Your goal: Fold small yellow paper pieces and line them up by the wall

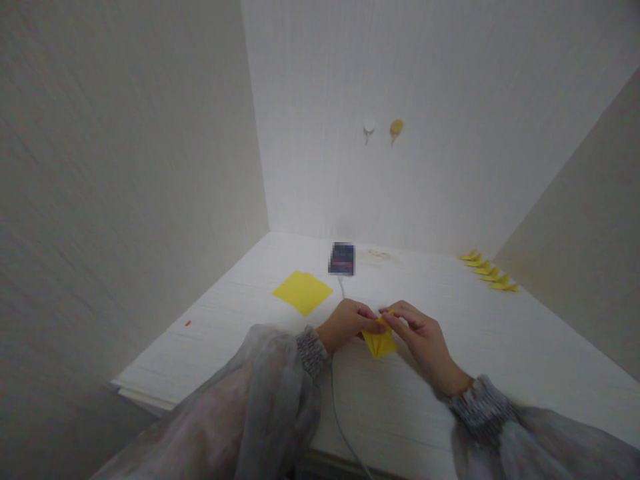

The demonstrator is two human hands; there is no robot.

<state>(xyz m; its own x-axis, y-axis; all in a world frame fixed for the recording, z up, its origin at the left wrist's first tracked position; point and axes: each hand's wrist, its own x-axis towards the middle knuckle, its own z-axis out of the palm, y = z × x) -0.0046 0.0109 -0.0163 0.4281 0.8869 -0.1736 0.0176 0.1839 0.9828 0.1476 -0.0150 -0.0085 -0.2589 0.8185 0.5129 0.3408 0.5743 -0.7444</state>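
Between my two hands is a piece of folded yellow paper, held just above the white table, with creases running toward its lower point. My left hand grips its upper left side, thumb on top and fingers beneath. With thumb and forefinger, my right hand pinches the paper's upper corner. A flat stack of yellow paper squares lies to the left of my left hand. At the far right, several folded yellow paper pieces stand in a row.
A phone with a blurred screen lies near the back wall, its grey cable running under my left wrist to the front edge. Two hooks, one white and one yellow, are on the wall. A small orange scrap lies left.
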